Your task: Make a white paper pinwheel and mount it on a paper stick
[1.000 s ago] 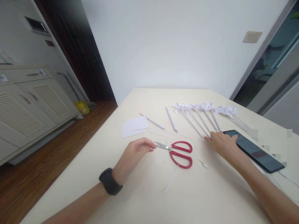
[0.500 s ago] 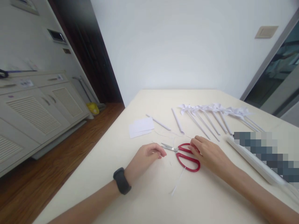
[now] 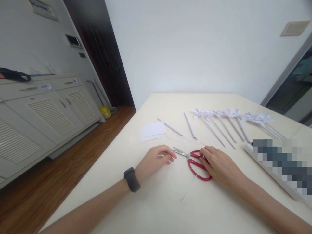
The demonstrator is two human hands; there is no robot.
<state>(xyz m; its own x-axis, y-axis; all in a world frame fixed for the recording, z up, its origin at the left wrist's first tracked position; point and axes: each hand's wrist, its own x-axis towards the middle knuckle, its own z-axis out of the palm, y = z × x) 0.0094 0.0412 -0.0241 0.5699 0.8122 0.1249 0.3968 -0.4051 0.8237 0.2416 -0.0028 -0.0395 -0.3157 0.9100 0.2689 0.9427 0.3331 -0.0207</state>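
A pair of red-handled scissors [image 3: 200,173] lies on the table with its blades slightly apart, pointing left. My right hand [image 3: 215,161] has its fingers curled over the handle loops, gripping them. Just left of the blade tips, my left hand [image 3: 158,161] rests with loosely bent fingers and nothing visible between them; its wrist wears a dark watch [image 3: 132,179]. Thin paper strips lie around the scissors, including a narrow strip [image 3: 188,191] below the handles. Stacked white paper pieces [image 3: 153,131] are beyond my left hand.
Two loose rolled paper sticks [image 3: 190,126] lie past the scissors. Several white paper pinwheels [image 3: 232,113] on sticks form a row at the back right. A long white object [image 3: 270,172], partly pixelated, lies at the right. A wall [image 3: 190,48] stands behind the table.
The view has turned slightly left, so everything appears shifted right. My right hand stays at the scissors' handles and my left hand beside the blades, with little visible movement.
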